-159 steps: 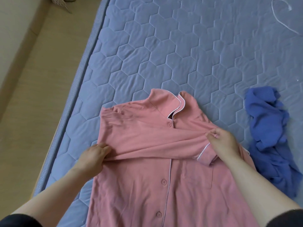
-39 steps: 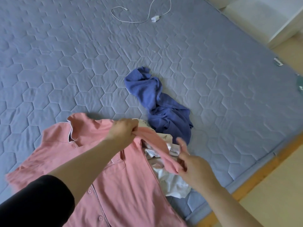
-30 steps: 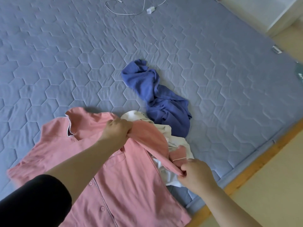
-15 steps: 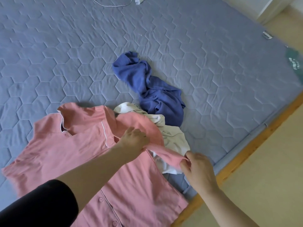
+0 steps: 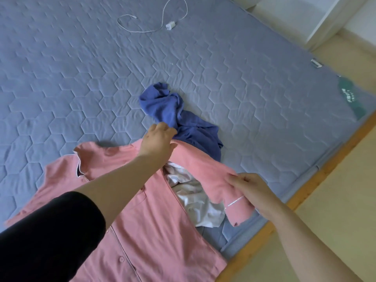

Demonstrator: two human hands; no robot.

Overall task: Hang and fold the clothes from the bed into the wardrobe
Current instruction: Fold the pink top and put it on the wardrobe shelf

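A pink button-up shirt (image 5: 154,237) lies front up on the blue-grey quilted bed (image 5: 81,78), near its right edge. My left hand (image 5: 158,141) rests on the shirt's shoulder where the right sleeve begins, with its fingers reaching toward a crumpled blue garment (image 5: 183,123). My right hand (image 5: 250,192) pinches that sleeve near its white-piped cuff and holds it stretched out to the right. A crumpled white garment (image 5: 195,200) lies under the lifted sleeve.
A white charger and cable (image 5: 162,27) lie at the far side of the bed. A green cloth item (image 5: 350,98) sits at the bed's right edge. The wooden bed frame (image 5: 305,200) borders beige floor on the right, and white furniture (image 5: 305,15) stands at the top right.
My left hand has let go of the sleeve's middle and moved up to the shoulder beside the blue garment. My right hand has drawn the cuff outward, straightening the sleeve.
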